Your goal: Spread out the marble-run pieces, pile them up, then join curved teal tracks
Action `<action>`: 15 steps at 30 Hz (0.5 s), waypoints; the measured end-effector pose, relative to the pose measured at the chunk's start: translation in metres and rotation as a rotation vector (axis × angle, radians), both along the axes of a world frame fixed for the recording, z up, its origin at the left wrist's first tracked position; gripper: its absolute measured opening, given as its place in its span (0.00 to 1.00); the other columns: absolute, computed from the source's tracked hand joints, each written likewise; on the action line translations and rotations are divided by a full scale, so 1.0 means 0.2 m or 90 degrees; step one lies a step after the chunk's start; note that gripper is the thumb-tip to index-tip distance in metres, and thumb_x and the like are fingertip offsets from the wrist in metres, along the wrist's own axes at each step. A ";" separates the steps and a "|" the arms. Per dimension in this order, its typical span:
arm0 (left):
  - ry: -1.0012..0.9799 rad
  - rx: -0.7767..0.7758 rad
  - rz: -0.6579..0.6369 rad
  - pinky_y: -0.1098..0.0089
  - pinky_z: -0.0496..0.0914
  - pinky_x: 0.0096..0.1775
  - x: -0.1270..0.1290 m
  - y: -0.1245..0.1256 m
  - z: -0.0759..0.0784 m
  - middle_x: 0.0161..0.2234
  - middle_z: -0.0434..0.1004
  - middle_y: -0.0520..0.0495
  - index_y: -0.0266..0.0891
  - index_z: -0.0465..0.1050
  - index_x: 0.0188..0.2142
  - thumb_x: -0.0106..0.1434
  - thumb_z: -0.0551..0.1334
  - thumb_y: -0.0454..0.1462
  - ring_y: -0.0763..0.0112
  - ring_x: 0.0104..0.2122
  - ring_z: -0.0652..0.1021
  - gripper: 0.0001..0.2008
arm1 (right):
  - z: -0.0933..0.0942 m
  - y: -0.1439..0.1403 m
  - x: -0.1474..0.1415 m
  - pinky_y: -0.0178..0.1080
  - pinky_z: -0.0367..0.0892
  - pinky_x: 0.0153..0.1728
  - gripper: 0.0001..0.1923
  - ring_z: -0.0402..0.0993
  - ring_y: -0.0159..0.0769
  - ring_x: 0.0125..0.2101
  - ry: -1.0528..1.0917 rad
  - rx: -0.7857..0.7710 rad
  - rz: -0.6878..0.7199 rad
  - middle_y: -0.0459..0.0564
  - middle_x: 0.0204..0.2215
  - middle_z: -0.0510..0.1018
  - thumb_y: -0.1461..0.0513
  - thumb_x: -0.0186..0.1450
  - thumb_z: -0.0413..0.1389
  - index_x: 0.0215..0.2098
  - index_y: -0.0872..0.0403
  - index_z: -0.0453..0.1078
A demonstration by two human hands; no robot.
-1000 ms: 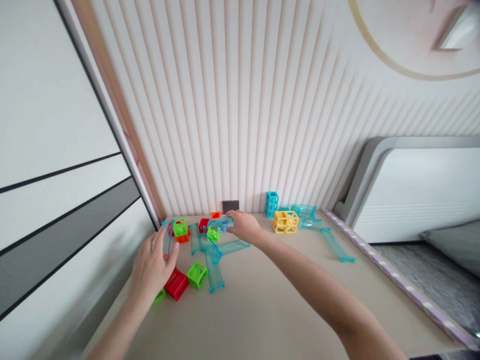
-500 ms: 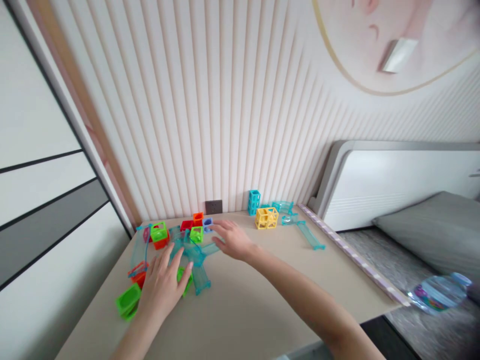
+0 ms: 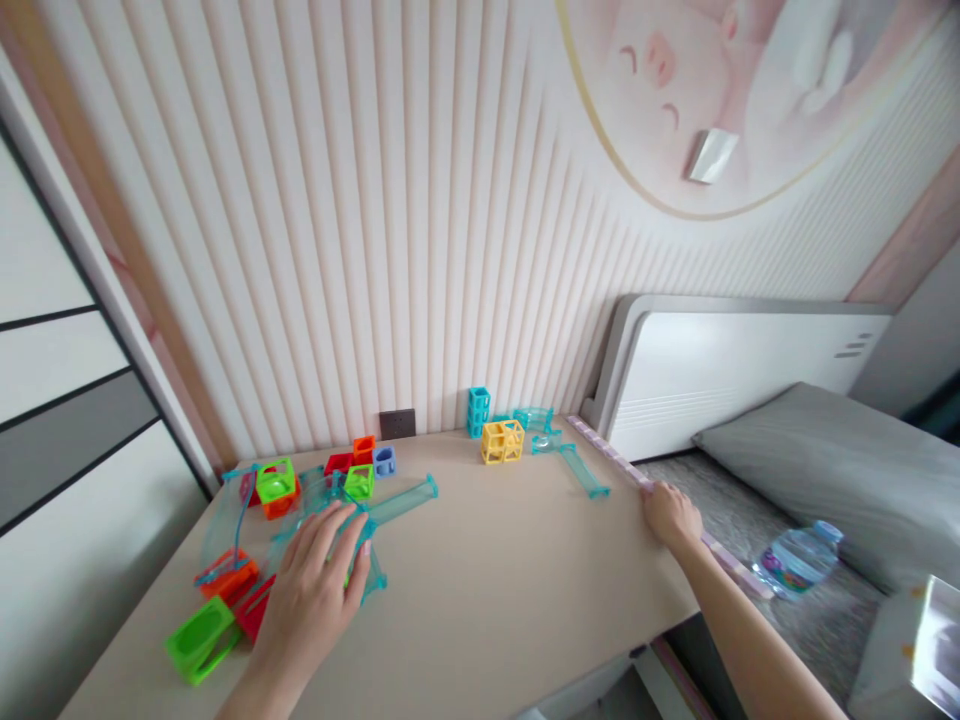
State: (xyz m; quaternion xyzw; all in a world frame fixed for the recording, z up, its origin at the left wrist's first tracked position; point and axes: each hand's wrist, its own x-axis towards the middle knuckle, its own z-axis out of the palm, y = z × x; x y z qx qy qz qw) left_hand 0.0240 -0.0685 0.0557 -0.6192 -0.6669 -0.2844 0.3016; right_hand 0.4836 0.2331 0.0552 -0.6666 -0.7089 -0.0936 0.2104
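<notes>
A: Start with the piece by the left hand. Where, and how would it handle?
B: Teal track point(image 3: 405, 500), on the left part of the tabletop point(image 3: 487, 570). Looks like thin moulded plastic. My guess: light, stiff, slick on the flat faces, likeliest to snap at the slim ends.
A: Best hold?
B: I'd say by the raised side walls, midway along an arm, thumb on one wall and fingers on the other. An end alone would probably let it swing.
A: Looks?
B: See-through, shallow channel. One arm runs right and slightly far, finishing in a small crossbar; another end shows just right of the hand. Middle hidden.
A: Hidden by what?
B: Left grip point(image 3: 315, 575), bare. Fingers long, slightly parted, fairly wide; nothing visibly pinched. Contact underneath: cannot tell.
A: Right grip point(image 3: 673, 515)?
B: Well apart, at the tabletop's right edge, by the striped edging point(image 3: 611, 455). Fingers curled; whether around anything, cannot tell.
A: Neighbours, working outward?
B: Red block point(image 3: 255, 610) just left of the left wrist, green block point(image 3: 199, 640) beside it, orange block point(image 3: 229, 575) slightly farther. Far side, near the wall: yellow frame cubes point(image 3: 502, 442), with an upright teal tower point(image 3: 478, 412) behind.
</notes>
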 end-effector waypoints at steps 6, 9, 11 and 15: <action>0.069 -0.019 -0.127 0.60 0.69 0.58 0.28 0.06 0.09 0.57 0.71 0.38 0.37 0.62 0.63 0.68 0.55 0.30 0.57 0.59 0.71 0.24 | 0.21 -0.24 -0.05 0.47 0.69 0.31 0.19 0.79 0.51 0.31 -0.046 0.002 -0.087 0.65 0.35 0.80 0.59 0.72 0.42 0.42 0.59 0.73; 0.114 -0.005 -0.138 0.56 0.65 0.61 0.45 0.10 0.18 0.62 0.66 0.37 0.37 0.57 0.66 0.66 0.56 0.28 0.55 0.63 0.66 0.29 | 0.32 -0.50 -0.16 0.43 0.68 0.28 0.18 0.79 0.47 0.29 -0.047 0.085 0.017 0.59 0.36 0.80 0.55 0.72 0.44 0.47 0.54 0.71; 0.130 0.018 -0.116 0.47 0.60 0.63 0.53 0.13 0.25 0.64 0.63 0.35 0.41 0.57 0.66 0.66 0.59 0.30 0.49 0.65 0.63 0.30 | 0.37 -0.69 -0.25 0.40 0.68 0.27 0.16 0.79 0.43 0.30 -0.024 0.118 0.217 0.55 0.38 0.80 0.55 0.72 0.46 0.50 0.52 0.69; 0.111 0.033 -0.105 0.39 0.60 0.60 0.56 0.12 0.32 0.59 0.70 0.36 0.47 0.66 0.61 0.67 0.60 0.34 0.46 0.60 0.70 0.23 | 0.43 -0.96 -0.43 0.36 0.71 0.31 0.11 0.79 0.39 0.30 0.022 0.050 0.589 0.48 0.32 0.79 0.59 0.69 0.52 0.49 0.47 0.69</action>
